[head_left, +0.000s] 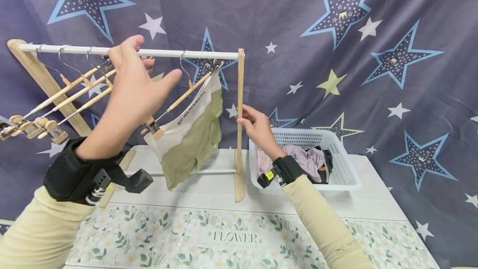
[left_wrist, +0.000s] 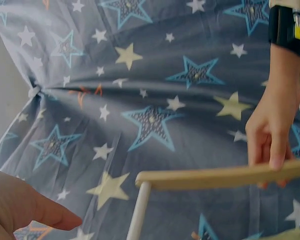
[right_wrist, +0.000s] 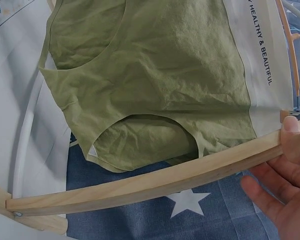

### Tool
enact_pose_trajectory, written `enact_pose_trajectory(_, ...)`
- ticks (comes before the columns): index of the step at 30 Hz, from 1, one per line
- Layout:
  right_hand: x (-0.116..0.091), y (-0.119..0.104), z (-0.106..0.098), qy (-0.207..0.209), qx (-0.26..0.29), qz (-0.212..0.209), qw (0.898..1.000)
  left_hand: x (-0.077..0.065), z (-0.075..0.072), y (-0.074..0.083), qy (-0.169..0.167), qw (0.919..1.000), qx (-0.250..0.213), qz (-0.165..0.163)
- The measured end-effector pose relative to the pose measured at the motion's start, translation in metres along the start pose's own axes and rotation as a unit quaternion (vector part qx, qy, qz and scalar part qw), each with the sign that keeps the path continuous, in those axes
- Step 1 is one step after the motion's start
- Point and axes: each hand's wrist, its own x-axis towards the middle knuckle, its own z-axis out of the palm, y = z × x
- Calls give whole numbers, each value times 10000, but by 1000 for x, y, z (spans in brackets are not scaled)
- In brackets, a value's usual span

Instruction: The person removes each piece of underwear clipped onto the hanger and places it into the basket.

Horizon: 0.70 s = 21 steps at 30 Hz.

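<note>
My right hand (head_left: 260, 130) grips the upright wooden post (head_left: 240, 80) of a clothes rack, thumb on one side and fingers on the other. In the right wrist view the fingers (right_wrist: 275, 182) curl behind the post. Raised before the white rail (head_left: 209, 55), my left hand (head_left: 136, 78) has its thumb and fingers spread and holds nothing. Green briefs (head_left: 198, 140) with a white printed waistband hang from a wooden clip hanger (head_left: 189, 92) near the rack's right end. The clips pinch the waistband at both ends.
Several clip hangers (head_left: 80, 82) hang at the rail's left. A white plastic basket (head_left: 345, 169) with crumpled clothes (head_left: 304, 159) stands right of the rack. Below lies a white table with a flower-printed mat (head_left: 224, 223); a star-patterned curtain (head_left: 284, 24) hangs behind.
</note>
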Motion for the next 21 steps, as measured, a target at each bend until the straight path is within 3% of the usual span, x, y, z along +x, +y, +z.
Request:
enact_pose_trajectory(5, 0, 0, 0, 22, 13, 8, 10000, -3, 20, -1, -177, 9996, -175, 145)
enact_pose_trajectory(13, 0, -1, 0, 9, 20, 12, 10000, 2, 37, -10, -1075, 9940, 210, -43)
enact_pose_trajectory(21, -1, 1, 0, 20, 35, 37, 10000, 18, 49, -19, -1234, 9905, 592, -100)
